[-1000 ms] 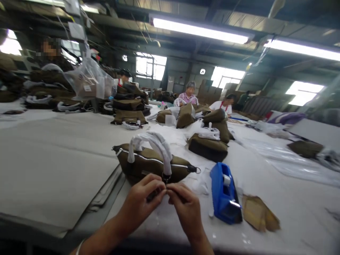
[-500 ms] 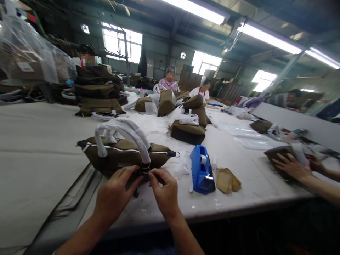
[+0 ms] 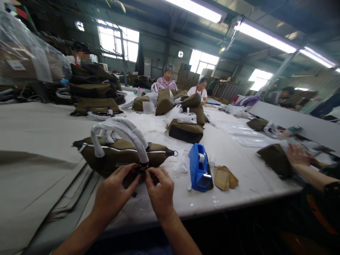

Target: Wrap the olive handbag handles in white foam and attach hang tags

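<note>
**Olive bag (image 3: pixel 106 157) set crosswise, its fitting (image 3: pixel 143 166) pinched from both sides**

The bag stands on a white bench (image 3: pixel 239 193), directly beyond the person's two hands. Its long axis runs across their front, left to right, with the zip (image 3: pixel 124 150) along the top and white-wrapped handles (image 3: pixel 140 153) arching up. The left hand (image 3: pixel 111 193) and right hand (image 3: pixel 160 191) reach forward and come together at the bag's near side, right of its middle, where the nearer handle meets the small dark fitting. The fitting lies between the two sets of fingertips, so neither hand is clearly nearer. Each hand has thumb and forefinger nearly closed in a pinch on it, one from either side; the fingers hide exactly which part each grips. To the right of the bag and the right hand, a blue tape dispenser (image 3: pixel 198 171) stands apart from both. Farther right, a co-worker's hand (image 3: pixel 299 154) rests against another olive bag (image 3: pixel 273 159).
</note>
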The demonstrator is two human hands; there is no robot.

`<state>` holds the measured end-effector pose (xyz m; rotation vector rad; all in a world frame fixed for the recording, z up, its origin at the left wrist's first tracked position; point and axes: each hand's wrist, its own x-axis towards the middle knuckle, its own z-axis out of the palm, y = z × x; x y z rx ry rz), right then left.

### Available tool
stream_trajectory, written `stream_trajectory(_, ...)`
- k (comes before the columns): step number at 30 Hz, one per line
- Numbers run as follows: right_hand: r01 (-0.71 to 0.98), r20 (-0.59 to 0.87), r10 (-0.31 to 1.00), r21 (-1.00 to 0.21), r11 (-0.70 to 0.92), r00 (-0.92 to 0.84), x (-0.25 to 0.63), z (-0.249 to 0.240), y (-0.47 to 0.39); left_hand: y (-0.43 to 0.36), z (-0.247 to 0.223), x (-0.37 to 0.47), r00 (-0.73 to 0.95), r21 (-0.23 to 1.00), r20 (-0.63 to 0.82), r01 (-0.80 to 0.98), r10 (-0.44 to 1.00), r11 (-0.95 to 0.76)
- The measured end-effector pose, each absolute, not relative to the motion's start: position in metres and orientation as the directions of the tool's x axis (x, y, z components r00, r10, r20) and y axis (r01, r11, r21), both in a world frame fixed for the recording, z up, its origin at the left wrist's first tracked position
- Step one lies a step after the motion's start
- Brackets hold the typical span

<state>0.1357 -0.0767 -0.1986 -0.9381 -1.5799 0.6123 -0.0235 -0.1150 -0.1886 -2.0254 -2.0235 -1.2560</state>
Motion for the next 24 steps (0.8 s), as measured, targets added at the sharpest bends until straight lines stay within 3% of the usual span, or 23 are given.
stream_trajectory(10,0.243,0.529,0.848,-0.817,0.523,-0.045,0.133,-0.199,-0.077,-0.114,-0.187,-0.024,-0.167,0.543,0.518,0.822,0.839,-0.172)
stream_trajectory(18,0.256,0.532,0.845,-0.81,0.528,-0.06,0.126,-0.2,-0.074,-0.107,-0.172,-0.031,-0.149,0.69,0.417,0.694,0.896,-0.206)
stream_trajectory(24,0.198,0.518,0.851,-0.829,0.523,-0.082,0.132,-0.202,-0.073,-0.1,-0.166,-0.035,-0.13,0.688,0.439,0.685,0.889,-0.239)
